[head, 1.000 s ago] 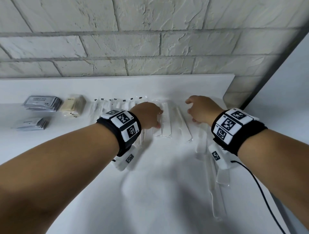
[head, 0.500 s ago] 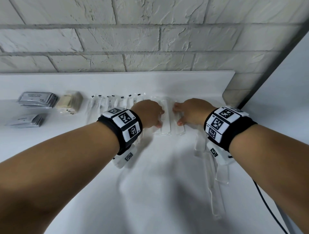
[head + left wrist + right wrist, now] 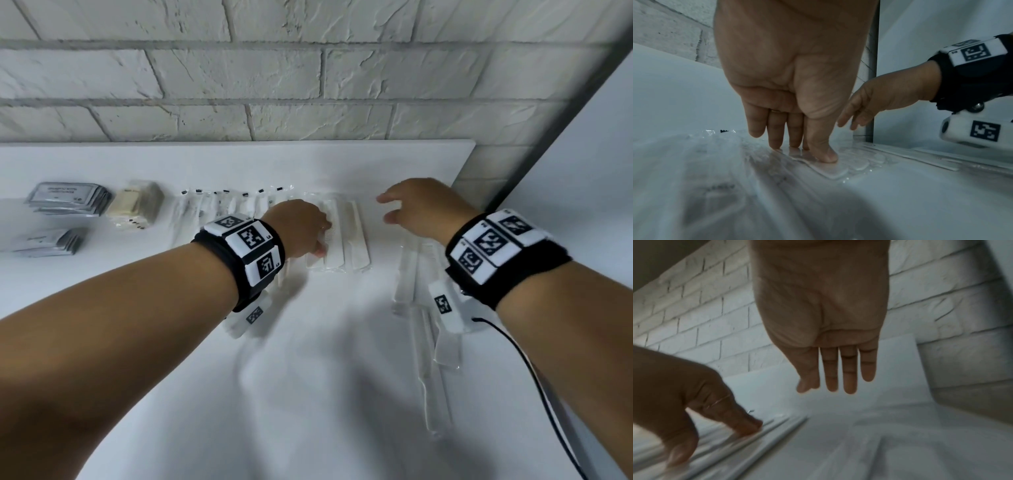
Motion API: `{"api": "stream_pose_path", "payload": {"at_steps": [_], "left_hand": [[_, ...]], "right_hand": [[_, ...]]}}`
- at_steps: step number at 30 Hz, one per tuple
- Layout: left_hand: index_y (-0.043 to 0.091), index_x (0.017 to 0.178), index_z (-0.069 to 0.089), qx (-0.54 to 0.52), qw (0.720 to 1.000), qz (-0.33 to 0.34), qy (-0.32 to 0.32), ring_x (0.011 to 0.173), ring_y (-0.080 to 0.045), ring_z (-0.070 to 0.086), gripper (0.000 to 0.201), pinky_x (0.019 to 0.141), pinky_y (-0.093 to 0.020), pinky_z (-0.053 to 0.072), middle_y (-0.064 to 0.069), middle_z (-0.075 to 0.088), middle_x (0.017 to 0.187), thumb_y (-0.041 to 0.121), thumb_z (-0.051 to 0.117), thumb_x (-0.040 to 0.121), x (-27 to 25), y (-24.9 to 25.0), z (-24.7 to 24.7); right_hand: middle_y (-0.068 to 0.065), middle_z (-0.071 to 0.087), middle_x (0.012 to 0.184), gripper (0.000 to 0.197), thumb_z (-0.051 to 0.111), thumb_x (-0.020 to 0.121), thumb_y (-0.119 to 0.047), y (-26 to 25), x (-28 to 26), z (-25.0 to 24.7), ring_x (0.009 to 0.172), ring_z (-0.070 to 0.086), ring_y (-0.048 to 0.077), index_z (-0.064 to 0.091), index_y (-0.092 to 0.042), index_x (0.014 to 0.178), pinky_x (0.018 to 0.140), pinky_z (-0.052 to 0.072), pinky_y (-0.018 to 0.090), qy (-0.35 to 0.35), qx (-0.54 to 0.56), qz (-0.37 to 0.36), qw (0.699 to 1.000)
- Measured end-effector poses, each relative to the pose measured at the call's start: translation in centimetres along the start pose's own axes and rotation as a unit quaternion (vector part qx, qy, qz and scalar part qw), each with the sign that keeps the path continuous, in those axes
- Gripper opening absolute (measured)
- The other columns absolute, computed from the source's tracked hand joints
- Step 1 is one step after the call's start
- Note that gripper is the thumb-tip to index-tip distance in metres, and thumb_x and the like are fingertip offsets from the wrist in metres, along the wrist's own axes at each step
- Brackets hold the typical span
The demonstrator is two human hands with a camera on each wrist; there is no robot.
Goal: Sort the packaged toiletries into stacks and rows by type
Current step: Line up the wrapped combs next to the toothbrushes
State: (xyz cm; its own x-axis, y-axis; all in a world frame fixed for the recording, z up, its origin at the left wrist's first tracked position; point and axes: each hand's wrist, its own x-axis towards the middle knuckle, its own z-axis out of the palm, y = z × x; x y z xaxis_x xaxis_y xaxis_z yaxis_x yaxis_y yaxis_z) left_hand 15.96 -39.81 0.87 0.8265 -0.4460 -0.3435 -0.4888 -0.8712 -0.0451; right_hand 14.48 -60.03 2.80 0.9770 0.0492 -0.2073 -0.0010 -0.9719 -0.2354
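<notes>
A small pile of white combs in clear wrappers (image 3: 346, 236) lies at the middle of the white counter (image 3: 308, 377). My left hand (image 3: 320, 241) rests on the pile's left side. In the left wrist view its fingertips (image 3: 774, 144) and thumb press down on the top comb pack (image 3: 832, 170). My right hand (image 3: 387, 209) hovers to the right of the pile, touching nothing. The right wrist view shows that hand (image 3: 830, 387) with straight fingers and nothing in it. More wrapped combs (image 3: 407, 274) lie loose under my right wrist.
Left of the combs runs a row of wrapped toothbrushes (image 3: 222, 212). Further left are a beige soap pack (image 3: 137, 205) and two stacks of grey sachets (image 3: 68, 198) (image 3: 44, 241). A brick wall (image 3: 308, 85) backs the counter, and a grey panel (image 3: 582, 171) closes the right side.
My right hand has let go of the comb pile and drawn off to the right, fingers spread. My left hand has stayed on the pile.
</notes>
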Motion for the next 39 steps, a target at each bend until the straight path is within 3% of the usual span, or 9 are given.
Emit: {"api": "stream_pose_path", "payload": {"at_steps": [7, 10, 15, 17, 20, 24, 27, 33, 39], "left_hand": [[0.026, 0.147, 0.035, 0.011, 1.0, -0.002, -0.009, 0.132, -0.022, 0.042, 0.06, 0.101, -0.029, 0.034, 0.002, 0.045, 0.145, 0.044, 0.053, 0.093, 0.0, 0.2, -0.1], [0.027, 0.147, 0.035, 0.008, 1.0, -0.008, -0.014, 0.131, -0.023, 0.042, 0.061, 0.101, -0.03, 0.035, 0.001, 0.046, 0.143, 0.045, 0.055, 0.092, 0.1, 0.2, 0.0], [0.028, 0.146, 0.036, -0.002, 1.0, -0.013, -0.023, 0.132, -0.023, 0.041, 0.06, 0.102, -0.03, 0.034, 0.002, 0.044, 0.145, 0.043, 0.057, 0.091, 0.3, 0.1, 0.1], [0.028, 0.146, 0.036, -0.007, 1.0, -0.013, -0.023, 0.133, -0.022, 0.04, 0.059, 0.103, -0.03, 0.033, 0.003, 0.043, 0.146, 0.043, 0.055, 0.092, 0.3, 0.0, 0.2], [0.026, 0.144, 0.04, -0.012, 1.0, -0.004, -0.002, 0.137, -0.018, 0.036, 0.049, 0.11, -0.03, 0.029, 0.004, 0.038, 0.15, 0.043, 0.042, 0.098, 0.4, -0.1, 0.4], [0.026, 0.143, 0.04, -0.07, 0.996, -0.009, 0.062, 0.14, -0.021, 0.032, 0.054, 0.114, -0.038, 0.027, 0.001, 0.034, 0.153, 0.051, 0.042, 0.095, 1.2, 0.6, 0.2], [0.026, 0.146, 0.036, -0.056, 0.997, 0.005, 0.049, 0.142, -0.021, 0.028, 0.062, 0.115, -0.038, 0.024, 0.002, 0.031, 0.155, 0.056, 0.045, 0.092, 1.8, 2.3, 0.1], [0.021, 0.131, 0.054, -0.042, 0.999, 0.005, 0.029, 0.117, -0.023, 0.054, 0.064, 0.082, -0.03, 0.039, -0.001, 0.06, 0.124, 0.059, 0.06, 0.08, 2.4, 3.6, 0.4], [0.024, 0.137, 0.05, -0.045, 0.998, 0.006, 0.03, 0.119, -0.024, 0.053, 0.07, 0.084, -0.029, 0.037, -0.001, 0.06, 0.125, 0.059, 0.064, 0.078, 2.4, 3.1, 0.3]], "right_hand": [[0.002, 0.068, 0.106, 0.025, 0.068, 0.081, -0.034, 1.7, -3.2, 0.8, 0.095, 0.063, 0.023, 0.072, -0.017, 0.099, 0.086, 0.053, 0.033, -0.059, -0.165, 0.04, 0.984], [0.0, 0.061, 0.113, 0.032, 0.067, 0.08, -0.019, 2.0, -4.1, 2.5, 0.101, 0.06, 0.023, 0.067, -0.022, 0.112, 0.086, 0.052, 0.035, -0.101, -0.193, -0.029, 0.976], [0.0, 0.055, 0.13, 0.037, 0.053, 0.086, -0.009, 2.6, -3.2, 3.1, 0.111, 0.056, 0.027, 0.064, -0.02, 0.12, 0.091, 0.048, 0.037, -0.057, -0.158, -0.098, 0.981], [-0.002, 0.042, 0.149, 0.039, 0.049, 0.095, -0.014, 2.4, -2.8, 2.7, 0.13, 0.046, 0.025, 0.057, -0.02, 0.133, 0.105, 0.038, 0.035, -0.068, -0.13, -0.096, 0.985], [-0.01, 0.025, 0.157, 0.044, 0.048, 0.098, -0.028, 2.3, -2.7, 2.0, 0.14, 0.034, 0.018, 0.045, -0.024, 0.142, 0.113, 0.026, 0.029, -0.08, -0.089, -0.066, 0.991], [-0.005, 0.038, 0.152, 0.057, 0.059, 0.088, -0.044, 1.7, -2.5, 1.6, 0.134, 0.041, 0.023, 0.048, -0.021, 0.14, 0.109, 0.034, 0.036, -0.115, -0.13, -0.046, 0.984], [-0.005, 0.038, 0.152, 0.063, 0.06, 0.087, -0.044, 1.2, -1.6, 2.1, 0.133, 0.042, 0.025, 0.042, -0.023, 0.144, 0.107, 0.036, 0.038, -0.131, -0.165, -0.048, 0.977], [0.0, 0.043, 0.148, 0.073, 0.064, 0.084, -0.046, 1.0, -0.1, 2.3, 0.13, 0.045, 0.026, 0.035, -0.026, 0.147, 0.105, 0.038, 0.04, -0.126, -0.17, -0.064, 0.975], [-0.003, 0.038, 0.152, 0.077, 0.064, 0.084, -0.047, 1.0, 0.4, 2.6, 0.133, 0.042, 0.025, 0.028, -0.026, 0.149, 0.108, 0.036, 0.038, -0.122, -0.163, -0.058, 0.977]]}}
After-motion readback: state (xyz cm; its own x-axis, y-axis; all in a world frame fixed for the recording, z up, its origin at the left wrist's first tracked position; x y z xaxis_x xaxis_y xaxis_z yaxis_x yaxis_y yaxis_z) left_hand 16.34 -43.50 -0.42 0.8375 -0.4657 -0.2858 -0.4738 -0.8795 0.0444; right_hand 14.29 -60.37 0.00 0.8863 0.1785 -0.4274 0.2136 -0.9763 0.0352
